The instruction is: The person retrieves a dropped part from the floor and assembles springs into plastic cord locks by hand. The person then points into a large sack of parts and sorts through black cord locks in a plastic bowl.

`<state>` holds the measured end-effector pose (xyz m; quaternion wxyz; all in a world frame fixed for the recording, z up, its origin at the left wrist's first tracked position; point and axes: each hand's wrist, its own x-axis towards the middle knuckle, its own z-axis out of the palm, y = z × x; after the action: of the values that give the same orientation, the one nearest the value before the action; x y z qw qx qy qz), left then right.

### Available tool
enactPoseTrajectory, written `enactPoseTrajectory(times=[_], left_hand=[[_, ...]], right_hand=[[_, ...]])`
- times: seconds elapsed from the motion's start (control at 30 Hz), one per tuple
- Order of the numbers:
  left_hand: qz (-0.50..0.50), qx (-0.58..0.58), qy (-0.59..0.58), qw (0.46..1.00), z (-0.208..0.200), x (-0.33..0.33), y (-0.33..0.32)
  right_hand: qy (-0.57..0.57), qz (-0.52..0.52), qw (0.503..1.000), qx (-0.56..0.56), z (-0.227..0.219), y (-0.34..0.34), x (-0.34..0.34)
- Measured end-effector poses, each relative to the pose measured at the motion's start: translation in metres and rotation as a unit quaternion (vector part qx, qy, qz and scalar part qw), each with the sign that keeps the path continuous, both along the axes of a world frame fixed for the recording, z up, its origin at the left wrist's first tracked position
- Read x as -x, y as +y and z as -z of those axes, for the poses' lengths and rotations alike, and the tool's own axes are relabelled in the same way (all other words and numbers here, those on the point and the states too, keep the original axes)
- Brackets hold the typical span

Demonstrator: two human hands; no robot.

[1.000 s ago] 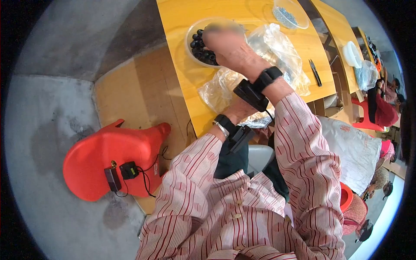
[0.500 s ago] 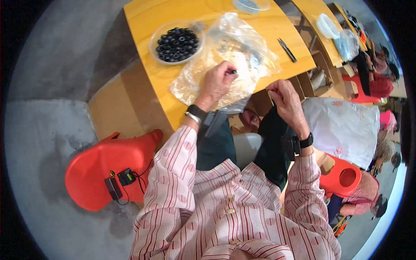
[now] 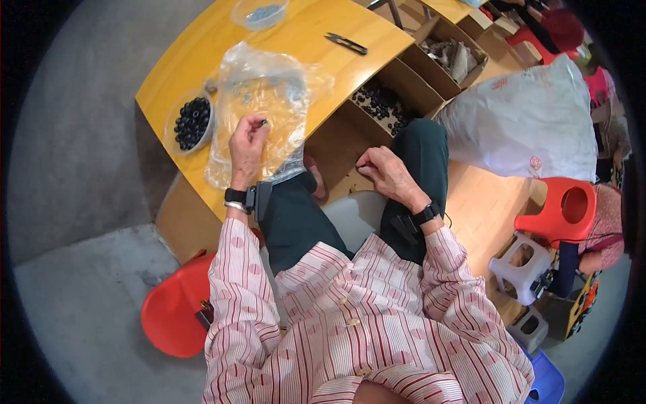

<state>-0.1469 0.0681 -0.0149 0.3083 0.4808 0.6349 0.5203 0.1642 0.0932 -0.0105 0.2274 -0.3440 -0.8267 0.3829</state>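
Note:
My left hand (image 3: 247,146) is raised over a crumpled clear plastic bag (image 3: 259,77) on the yellow table. Its thumb and fingertips pinch a small dark piece (image 3: 264,123), too small to name. Left of the bag stands a clear plastic bowl (image 3: 171,129) holding many black ring-like beads (image 3: 192,124). My right hand (image 3: 391,176) hovers above my lap, beyond the table's near edge. Its fingers are closed in a pinch; a dark speck shows at the tips, but I cannot make out what it is.
Thread snips (image 3: 346,43) and a bowl (image 3: 237,15) of small bluish parts lie farther back. Under the table, an open cardboard box (image 3: 397,81) contains scattered black pieces. A large white sack (image 3: 518,121), stools including a red one (image 3: 560,205), and other people are at right.
The whole view has shifted, so the table sits farther left and the box of black pieces shows. Both hands stay pinched; my right hand is lower, over my lap.

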Motion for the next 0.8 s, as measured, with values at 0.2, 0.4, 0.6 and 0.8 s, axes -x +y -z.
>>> enactPoseTrajectory(times=[0.2, 0.4, 0.6, 0.8], left_hand=[[0.004, 0.022, -0.119, 0.993, -0.014, -0.005, -0.002], [0.048, -0.023, -0.116, 0.992, -0.049, -0.050, -0.020], [0.097, -0.042, -0.299, 0.948, -0.064, -0.082, -0.041], [0.180, -0.029, -0.433, 0.883, -0.072, -0.107, -0.056]], right_hand=[[0.050, 0.073, 0.996, 0.033, -0.013, -0.002, -0.024], [0.068, 0.064, 0.996, -0.008, -0.011, 0.001, -0.025], [0.072, 0.077, 0.994, 0.031, -0.019, -0.003, -0.014], [0.202, 0.066, 0.957, 0.196, -0.039, -0.007, -0.007]])
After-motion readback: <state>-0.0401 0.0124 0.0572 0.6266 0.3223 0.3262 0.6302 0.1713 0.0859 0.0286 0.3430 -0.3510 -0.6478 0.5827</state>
